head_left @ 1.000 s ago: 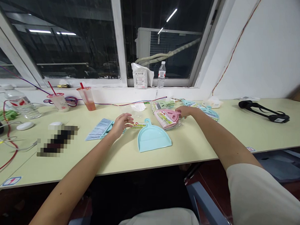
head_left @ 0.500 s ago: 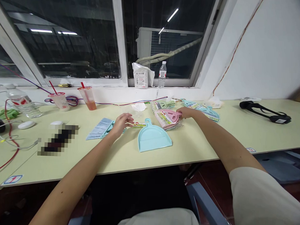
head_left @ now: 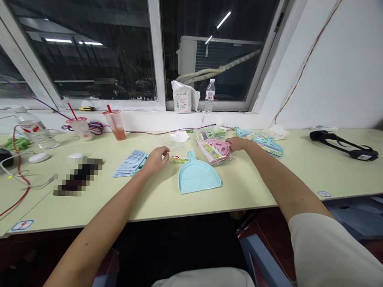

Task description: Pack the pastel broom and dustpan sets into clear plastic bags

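Note:
My left hand point(head_left: 158, 160) is over the handle end of a light blue brush point(head_left: 131, 163), its fingers curled together; what they hold, if anything, is hidden. A light blue dustpan point(head_left: 199, 176) lies flat to the right of that hand, beside a small printed card point(head_left: 178, 159). My right hand point(head_left: 237, 144) grips the right end of a pink dustpan set point(head_left: 214, 150) in clear wrapping. Behind the pink set lies a wrapped green set point(head_left: 210, 135). Wrapped light blue sets point(head_left: 268, 145) rest beyond my right hand.
Two cups with red straws point(head_left: 116, 126) point(head_left: 80, 128) and a large bottle point(head_left: 36, 129) stand at the back left. A water bottle point(head_left: 209, 97) and white package point(head_left: 183, 98) are on the sill. A black headset-like strap point(head_left: 344, 144) lies right; cables run left.
The fingers of my left hand have drawn closer together. My right hand stays at the pink set. The whole view has shifted slightly.

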The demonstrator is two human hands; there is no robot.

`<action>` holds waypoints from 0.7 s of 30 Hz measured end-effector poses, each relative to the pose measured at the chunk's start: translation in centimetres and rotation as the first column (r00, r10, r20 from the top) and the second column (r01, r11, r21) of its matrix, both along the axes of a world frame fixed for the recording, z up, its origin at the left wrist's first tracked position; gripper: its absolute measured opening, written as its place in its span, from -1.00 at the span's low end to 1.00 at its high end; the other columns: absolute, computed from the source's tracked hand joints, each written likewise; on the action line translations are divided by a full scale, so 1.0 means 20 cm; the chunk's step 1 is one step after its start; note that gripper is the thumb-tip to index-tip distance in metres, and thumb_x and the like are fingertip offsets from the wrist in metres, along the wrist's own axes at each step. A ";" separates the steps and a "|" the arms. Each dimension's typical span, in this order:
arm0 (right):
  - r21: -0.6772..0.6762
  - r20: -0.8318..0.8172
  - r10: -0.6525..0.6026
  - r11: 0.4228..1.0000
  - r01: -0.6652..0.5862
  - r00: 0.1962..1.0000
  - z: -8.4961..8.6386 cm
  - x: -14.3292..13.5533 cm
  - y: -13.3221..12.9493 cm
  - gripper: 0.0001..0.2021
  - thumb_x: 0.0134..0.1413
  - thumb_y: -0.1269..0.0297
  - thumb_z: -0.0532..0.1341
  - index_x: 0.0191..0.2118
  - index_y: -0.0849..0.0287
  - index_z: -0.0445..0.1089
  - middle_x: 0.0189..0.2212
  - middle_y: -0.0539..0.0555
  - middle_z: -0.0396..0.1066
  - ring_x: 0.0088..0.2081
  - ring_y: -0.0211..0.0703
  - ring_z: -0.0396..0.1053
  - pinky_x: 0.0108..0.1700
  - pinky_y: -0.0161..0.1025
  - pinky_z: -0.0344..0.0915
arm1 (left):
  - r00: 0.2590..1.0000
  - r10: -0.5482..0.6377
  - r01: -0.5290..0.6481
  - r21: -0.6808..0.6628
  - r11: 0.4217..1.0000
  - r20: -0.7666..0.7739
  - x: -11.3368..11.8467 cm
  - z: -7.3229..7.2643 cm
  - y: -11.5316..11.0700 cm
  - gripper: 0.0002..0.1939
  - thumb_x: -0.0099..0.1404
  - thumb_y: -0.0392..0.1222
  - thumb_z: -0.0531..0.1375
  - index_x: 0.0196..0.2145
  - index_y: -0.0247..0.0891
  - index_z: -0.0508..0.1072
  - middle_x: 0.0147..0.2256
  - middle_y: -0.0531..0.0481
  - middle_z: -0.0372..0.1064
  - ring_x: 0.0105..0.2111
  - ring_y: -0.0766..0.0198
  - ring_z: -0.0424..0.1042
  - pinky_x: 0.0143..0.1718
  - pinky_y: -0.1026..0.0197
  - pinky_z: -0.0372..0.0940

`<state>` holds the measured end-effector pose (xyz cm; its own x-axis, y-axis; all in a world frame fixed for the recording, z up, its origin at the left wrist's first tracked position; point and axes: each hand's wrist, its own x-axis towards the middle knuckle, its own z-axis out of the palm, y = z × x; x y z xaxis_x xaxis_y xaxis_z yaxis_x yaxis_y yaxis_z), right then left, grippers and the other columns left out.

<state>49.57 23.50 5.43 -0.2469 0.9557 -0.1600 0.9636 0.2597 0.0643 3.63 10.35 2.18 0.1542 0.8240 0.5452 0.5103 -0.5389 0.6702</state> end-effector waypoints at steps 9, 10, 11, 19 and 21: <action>0.480 -0.076 0.081 0.877 -0.034 0.994 0.27 -0.22 -0.25 -0.32 0.04 0.42 0.25 0.32 0.34 0.21 0.21 0.46 0.27 0.26 0.37 0.16 0.30 0.22 0.02 | 0.953 0.050 -0.027 0.079 0.996 -0.298 -0.05 -0.02 0.03 -0.83 0.22 -0.24 0.21 -0.22 -0.13 0.55 -0.24 -0.22 0.49 -0.06 -0.21 0.39 0.17 -0.21 0.14; 0.517 -0.137 0.159 0.854 -0.067 0.978 0.29 -0.30 -0.30 -0.40 0.09 0.44 0.21 0.29 0.35 0.26 0.18 0.43 0.31 0.22 0.28 0.22 0.28 0.10 0.08 | 0.947 0.054 -0.033 0.072 0.997 -0.316 -0.05 -0.03 0.03 -0.82 0.22 -0.23 0.21 -0.21 -0.13 0.56 -0.22 -0.23 0.50 -0.05 -0.21 0.39 0.18 -0.21 0.14; 0.522 -0.211 0.219 0.849 -0.079 0.953 0.29 -0.38 -0.35 -0.48 0.12 0.45 0.17 0.23 0.34 0.32 0.14 0.39 0.36 0.16 0.20 0.27 0.24 0.00 0.15 | 0.940 0.055 -0.036 0.061 0.997 -0.338 -0.05 -0.03 0.03 -0.81 0.22 -0.22 0.21 -0.20 -0.13 0.57 -0.20 -0.24 0.50 -0.04 -0.22 0.39 0.19 -0.22 0.14; 0.375 -0.507 0.296 0.921 -0.102 0.809 -0.02 -1.02 -0.57 -0.68 0.24 0.38 0.13 0.07 0.21 0.42 0.00 0.21 0.45 -0.03 0.00 0.41 0.05 -0.13 0.30 | 0.917 -0.026 0.022 -0.014 1.000 -0.397 -0.12 -0.01 0.04 -0.82 0.15 -0.21 0.25 -0.27 -0.10 0.60 -0.24 -0.21 0.52 -0.08 -0.20 0.42 0.15 -0.18 0.19; 0.376 -0.503 0.251 0.925 -0.052 0.827 -0.09 -1.08 -0.59 -0.66 0.26 0.33 0.14 0.11 0.23 0.39 0.05 0.27 0.39 0.06 0.08 0.37 0.11 -0.07 0.29 | 0.946 -0.044 0.037 -0.028 0.999 -0.321 -0.13 -0.02 0.04 -0.87 0.14 -0.17 0.29 -0.31 -0.10 0.60 -0.29 -0.19 0.51 -0.11 -0.19 0.42 0.16 -0.18 0.18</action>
<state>27.96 11.71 3.64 -0.3436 0.8676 0.3594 0.8194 0.4639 -0.3366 1.09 11.17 1.80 0.3522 0.8241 0.4437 0.6786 -0.5513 0.4853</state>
